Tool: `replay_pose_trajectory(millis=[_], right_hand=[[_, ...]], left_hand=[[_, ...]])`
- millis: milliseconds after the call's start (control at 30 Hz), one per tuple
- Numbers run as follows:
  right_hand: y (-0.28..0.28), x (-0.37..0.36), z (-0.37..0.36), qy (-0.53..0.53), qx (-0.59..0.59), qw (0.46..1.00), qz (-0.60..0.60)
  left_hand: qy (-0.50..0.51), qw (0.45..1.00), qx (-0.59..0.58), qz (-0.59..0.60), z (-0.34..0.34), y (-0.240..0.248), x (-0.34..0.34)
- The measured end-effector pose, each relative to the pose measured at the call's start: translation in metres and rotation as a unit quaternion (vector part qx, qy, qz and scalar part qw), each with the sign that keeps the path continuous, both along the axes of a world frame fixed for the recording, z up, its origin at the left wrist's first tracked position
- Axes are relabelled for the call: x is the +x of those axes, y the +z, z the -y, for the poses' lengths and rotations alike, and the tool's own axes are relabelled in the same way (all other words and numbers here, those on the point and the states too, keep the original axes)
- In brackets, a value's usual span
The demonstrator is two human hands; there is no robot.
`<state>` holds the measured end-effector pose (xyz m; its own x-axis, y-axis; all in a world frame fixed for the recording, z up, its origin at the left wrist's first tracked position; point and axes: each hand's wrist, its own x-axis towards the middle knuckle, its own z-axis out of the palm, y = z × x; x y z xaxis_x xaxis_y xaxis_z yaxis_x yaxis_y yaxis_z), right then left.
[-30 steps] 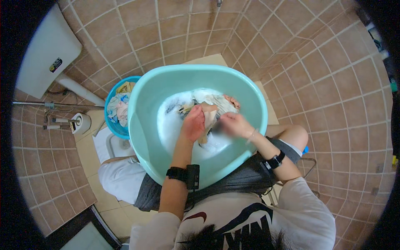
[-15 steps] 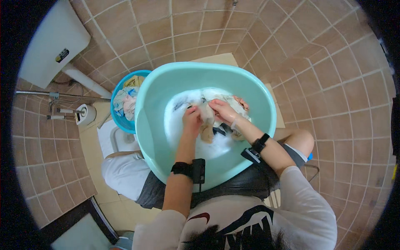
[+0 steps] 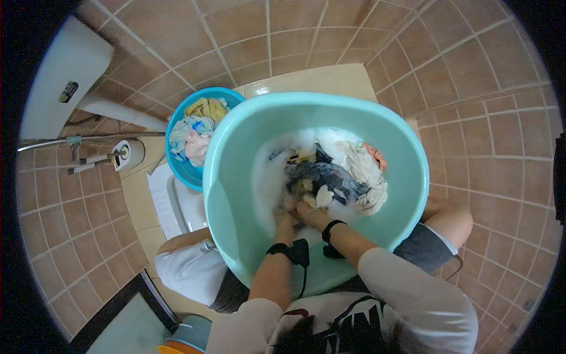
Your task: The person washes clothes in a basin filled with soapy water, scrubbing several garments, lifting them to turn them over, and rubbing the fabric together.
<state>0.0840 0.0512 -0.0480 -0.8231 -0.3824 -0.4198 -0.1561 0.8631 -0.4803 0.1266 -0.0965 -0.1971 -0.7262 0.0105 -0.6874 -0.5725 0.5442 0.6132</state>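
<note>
A big mint-green tub between my knees holds sudsy water and laundry. My left hand reaches into the water near the tub's front, its fingers hidden by suds and cloth. Close beside it my right hand is also down in the wash, fingers out of sight. Just beyond the right hand lies a small cream cloth. A dark blue-grey garment spreads ahead of both hands. To its right are a crumpled whitish garment and a peach-coloured cloth. Each wrist wears a black strap with a small device.
A blue basin of yellow, pale blue and pink clothes stands at the tub's left, beside a white squat toilet. A metal pipe and a toilet roll are further left. Tiled walls enclose the space.
Both hands have come down and nearer my body, from holding a light cloth above the suds into the water. The dark garment now shows spread out. The view has shifted.
</note>
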Motion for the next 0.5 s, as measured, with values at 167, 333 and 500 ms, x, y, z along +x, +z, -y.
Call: replay_pose_trajectory(millis=[167, 333, 500], right_hand=[[-0.076, -0.026, -0.040, 0.027, 0.126, 0.988, -0.082], [0.090, -0.071, 0.041, -0.237, -0.184, 0.937, 0.178], [0.068, -0.089, 0.009, -0.156, -0.008, 0.986, 0.056]], left_hand=[[-0.344, 0.908, 0.012, -0.239, -0.048, 0.010, -0.017], [0.153, 0.910, 0.375, -0.086, -0.003, 0.012, -0.018], [0.307, 0.770, 0.521, 0.202, -0.053, 0.060, -0.096]])
